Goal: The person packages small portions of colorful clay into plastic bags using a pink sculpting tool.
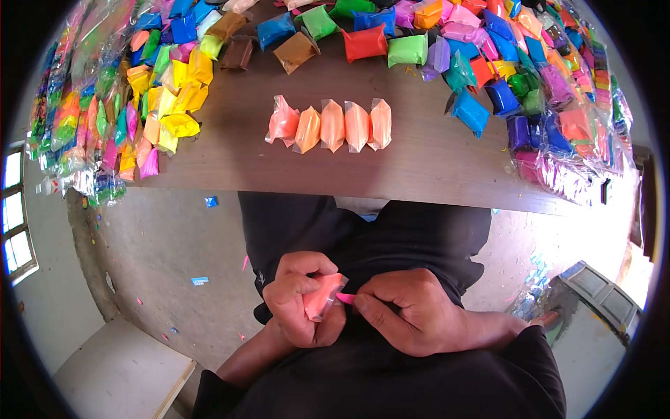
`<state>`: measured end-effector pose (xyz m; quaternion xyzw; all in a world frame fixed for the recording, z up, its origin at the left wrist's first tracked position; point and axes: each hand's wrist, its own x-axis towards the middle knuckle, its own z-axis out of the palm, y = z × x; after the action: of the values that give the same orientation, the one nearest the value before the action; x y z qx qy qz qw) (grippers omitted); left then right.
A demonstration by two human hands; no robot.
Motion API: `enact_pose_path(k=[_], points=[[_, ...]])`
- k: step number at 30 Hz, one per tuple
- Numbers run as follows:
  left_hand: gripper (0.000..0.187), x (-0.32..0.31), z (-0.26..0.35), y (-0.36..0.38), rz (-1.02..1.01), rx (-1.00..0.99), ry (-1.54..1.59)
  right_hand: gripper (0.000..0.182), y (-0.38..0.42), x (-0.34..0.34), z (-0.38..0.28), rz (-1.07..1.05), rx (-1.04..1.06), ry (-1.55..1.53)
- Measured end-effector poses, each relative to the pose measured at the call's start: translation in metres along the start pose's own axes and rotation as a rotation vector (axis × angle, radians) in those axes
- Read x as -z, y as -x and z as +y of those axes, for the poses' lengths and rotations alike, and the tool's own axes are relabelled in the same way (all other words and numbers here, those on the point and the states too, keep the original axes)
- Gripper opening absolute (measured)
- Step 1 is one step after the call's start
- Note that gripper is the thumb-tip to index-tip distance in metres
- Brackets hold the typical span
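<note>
My left hand (296, 300) is closed round a small clear packet of salmon-pink material (323, 296), held above my lap. Just to its right, my right hand (412, 311) pinches a thin bright pink piece (345, 298) between thumb and forefinger. The pink piece's other end touches or lies close to the packet's edge; the exact contact is too small to tell. Beyond my hands, several wrapped salmon and orange packets (333, 126) lie side by side in a row on the brown table (230, 157).
Yellow packets (183, 91) and a pile in clear bags (91, 133) lie at the table's left. Blue (470, 113), red (365, 43) and other packets fill the back and right. A white board (122, 373) stands lower left, a box-like object (590, 300) lower right.
</note>
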<state>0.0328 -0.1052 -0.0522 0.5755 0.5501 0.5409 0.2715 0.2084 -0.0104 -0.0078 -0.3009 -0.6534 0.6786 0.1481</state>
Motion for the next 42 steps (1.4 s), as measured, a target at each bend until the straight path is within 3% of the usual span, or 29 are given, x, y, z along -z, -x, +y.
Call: enact_pose_path(k=[3,19,25,30,35,42], points=[[0.041,-0.0006,-0.0027,-0.0029,-0.009,-0.101,0.033,0.014,-0.0007,-0.0011,-0.0004,0.015,0.013,0.026],[0.042,-0.0001,-0.0053,-0.0010,0.048,-0.089,0.036,0.012,0.0026,0.0000,-0.0005,0.019,0.007,0.019],[0.037,0.0029,-0.0003,0.0016,-0.060,0.001,-0.039,0.015,0.0016,-0.0003,-0.0001,0.021,0.014,0.040],[0.042,0.0025,-0.0035,-0.0024,-0.084,-0.154,-0.185,0.016,0.0014,-0.0034,-0.0014,0.060,0.030,0.111],[0.045,0.0011,-0.0043,-0.0024,-0.091,-0.179,-0.214,0.009,0.0022,-0.0035,0.0006,0.084,0.042,0.170],[0.047,0.0000,-0.0072,-0.0030,-0.094,-0.218,-0.293,0.020,0.0008,-0.0075,0.0036,0.147,0.077,0.329]])
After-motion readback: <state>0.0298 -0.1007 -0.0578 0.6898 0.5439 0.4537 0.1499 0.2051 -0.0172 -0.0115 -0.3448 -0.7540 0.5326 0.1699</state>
